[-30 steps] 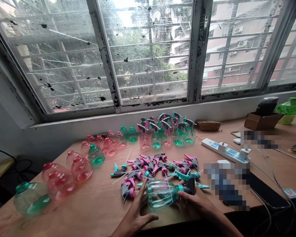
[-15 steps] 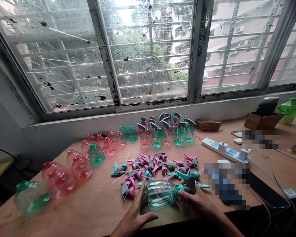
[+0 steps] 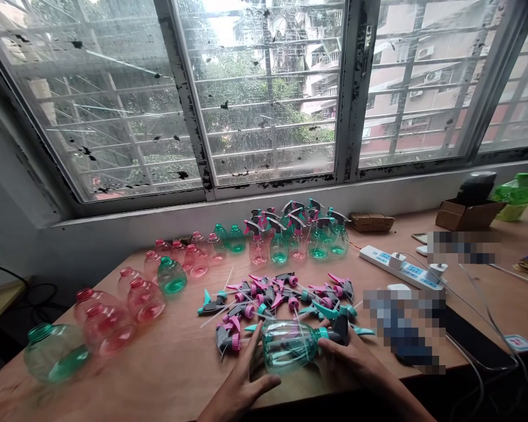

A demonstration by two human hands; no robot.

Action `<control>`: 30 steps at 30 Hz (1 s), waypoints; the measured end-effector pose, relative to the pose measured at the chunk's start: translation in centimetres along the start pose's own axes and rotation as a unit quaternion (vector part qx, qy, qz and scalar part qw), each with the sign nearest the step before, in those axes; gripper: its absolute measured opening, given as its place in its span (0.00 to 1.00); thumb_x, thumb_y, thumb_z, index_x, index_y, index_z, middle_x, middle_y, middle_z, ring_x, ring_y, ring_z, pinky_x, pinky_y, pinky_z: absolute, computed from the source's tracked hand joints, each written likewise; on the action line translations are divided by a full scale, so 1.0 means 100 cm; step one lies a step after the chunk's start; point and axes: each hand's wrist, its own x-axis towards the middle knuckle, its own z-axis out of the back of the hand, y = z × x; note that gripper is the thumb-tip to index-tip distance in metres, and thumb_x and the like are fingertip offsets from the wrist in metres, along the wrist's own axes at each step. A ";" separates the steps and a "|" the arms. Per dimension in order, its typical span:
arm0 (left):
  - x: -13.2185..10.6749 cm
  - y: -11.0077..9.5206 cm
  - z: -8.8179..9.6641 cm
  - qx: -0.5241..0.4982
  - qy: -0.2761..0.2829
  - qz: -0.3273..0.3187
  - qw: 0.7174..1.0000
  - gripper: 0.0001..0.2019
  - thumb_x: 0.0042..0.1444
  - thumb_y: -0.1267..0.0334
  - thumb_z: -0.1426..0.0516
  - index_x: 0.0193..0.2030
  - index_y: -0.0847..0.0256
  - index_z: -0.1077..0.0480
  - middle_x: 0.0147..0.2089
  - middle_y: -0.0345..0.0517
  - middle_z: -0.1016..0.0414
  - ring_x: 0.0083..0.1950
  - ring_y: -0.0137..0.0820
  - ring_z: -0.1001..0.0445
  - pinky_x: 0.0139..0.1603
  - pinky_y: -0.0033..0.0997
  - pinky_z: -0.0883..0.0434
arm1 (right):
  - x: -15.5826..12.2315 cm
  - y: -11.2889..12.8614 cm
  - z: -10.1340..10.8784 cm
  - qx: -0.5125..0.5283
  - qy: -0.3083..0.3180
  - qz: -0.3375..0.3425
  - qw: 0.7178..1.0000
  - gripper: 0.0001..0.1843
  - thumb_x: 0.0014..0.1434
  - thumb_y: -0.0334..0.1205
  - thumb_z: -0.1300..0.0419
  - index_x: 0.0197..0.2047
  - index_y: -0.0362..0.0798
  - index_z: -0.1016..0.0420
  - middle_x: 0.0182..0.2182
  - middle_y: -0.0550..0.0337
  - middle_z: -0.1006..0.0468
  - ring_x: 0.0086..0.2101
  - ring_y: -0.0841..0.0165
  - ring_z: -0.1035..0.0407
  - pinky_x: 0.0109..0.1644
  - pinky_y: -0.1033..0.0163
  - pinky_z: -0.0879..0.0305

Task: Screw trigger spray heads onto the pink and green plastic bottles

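Observation:
A clear green spray bottle [image 3: 290,347] lies on its side between my hands, its base to the left and its dark trigger head [image 3: 338,333] with a teal collar to the right. My left hand [image 3: 245,372] is curved round the base end, thumb in front and fingers partly behind the bottle. At the collar and trigger head, my right hand [image 3: 345,354] grips with its thumb on the near side; its other fingers are partly hidden. Just beyond lies a pile of loose trigger heads [image 3: 273,296], pink or teal with dark grey bodies and thin tubes.
Open pink bottles [image 3: 110,328] and green bottles [image 3: 57,354] stand at the left. Bottles with trigger heads [image 3: 297,237] stand by the window wall. A white power strip [image 3: 402,269], cables, a black phone [image 3: 477,337] and a cardboard box [image 3: 466,214] occupy the right.

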 end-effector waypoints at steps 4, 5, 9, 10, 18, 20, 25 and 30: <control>0.001 0.003 0.001 -0.003 -0.002 -0.002 1.000 0.51 0.54 0.48 0.33 0.76 0.44 0.61 0.80 0.42 0.56 0.79 0.47 0.56 0.78 0.52 0.56 | 0.000 -0.002 0.000 -0.007 -0.014 -0.005 1.000 0.23 0.48 0.54 0.26 0.38 0.49 0.27 0.23 0.67 0.25 0.25 0.67 0.33 0.34 0.59 0.38; 0.001 0.004 0.001 -0.003 0.001 -0.012 1.000 0.51 0.55 0.50 0.33 0.76 0.42 0.63 0.80 0.41 0.58 0.79 0.46 0.56 0.78 0.51 0.55 | 0.000 -0.002 0.000 -0.005 -0.020 -0.008 1.000 0.24 0.47 0.54 0.26 0.39 0.49 0.27 0.24 0.66 0.24 0.26 0.67 0.33 0.34 0.59 0.37; 0.001 0.007 0.001 0.006 0.015 -0.033 0.999 0.54 0.58 0.55 0.34 0.75 0.39 0.71 0.80 0.40 0.60 0.78 0.46 0.53 0.77 0.52 0.53 | 0.000 -0.002 0.000 0.007 -0.013 -0.009 1.000 0.24 0.48 0.55 0.26 0.39 0.49 0.27 0.24 0.66 0.24 0.25 0.67 0.33 0.33 0.59 0.37; 0.001 0.007 0.002 0.009 0.011 -0.031 0.999 0.55 0.57 0.55 0.33 0.75 0.39 0.72 0.80 0.41 0.61 0.79 0.46 0.55 0.78 0.52 0.54 | 0.000 -0.002 0.000 0.004 -0.012 -0.007 1.000 0.23 0.48 0.55 0.26 0.39 0.49 0.26 0.24 0.66 0.24 0.26 0.66 0.33 0.34 0.59 0.37; 0.001 0.013 0.006 0.036 0.012 -0.002 0.999 0.51 0.56 0.49 0.34 0.76 0.47 0.62 0.80 0.45 0.61 0.79 0.48 0.58 0.78 0.53 0.57 | 0.000 0.001 -0.001 -0.014 -0.005 0.000 1.000 0.22 0.48 0.56 0.26 0.37 0.50 0.26 0.23 0.67 0.26 0.25 0.66 0.34 0.34 0.59 0.39; 0.002 0.012 0.005 0.035 0.016 -0.025 0.999 0.51 0.57 0.52 0.34 0.76 0.44 0.66 0.81 0.43 0.63 0.79 0.47 0.58 0.78 0.52 0.56 | -0.001 0.004 -0.001 -0.021 -0.012 -0.005 1.000 0.23 0.47 0.56 0.27 0.36 0.50 0.26 0.23 0.67 0.27 0.25 0.66 0.35 0.34 0.58 0.39; 0.002 0.004 0.000 0.029 0.001 -0.026 0.999 0.54 0.57 0.53 0.34 0.76 0.42 0.72 0.81 0.41 0.64 0.79 0.48 0.60 0.77 0.53 0.55 | -0.004 0.010 -0.003 0.004 -0.034 -0.036 0.999 0.25 0.45 0.57 0.26 0.39 0.50 0.26 0.27 0.65 0.24 0.30 0.63 0.32 0.40 0.57 0.37; -0.001 -0.005 -0.001 0.016 -0.004 0.021 1.000 0.52 0.54 0.55 0.32 0.76 0.47 0.61 0.80 0.42 0.56 0.80 0.47 0.62 0.78 0.50 0.58 | -0.005 0.013 -0.005 -0.013 -0.035 -0.033 0.999 0.25 0.45 0.56 0.26 0.39 0.49 0.25 0.28 0.64 0.24 0.32 0.62 0.31 0.42 0.56 0.36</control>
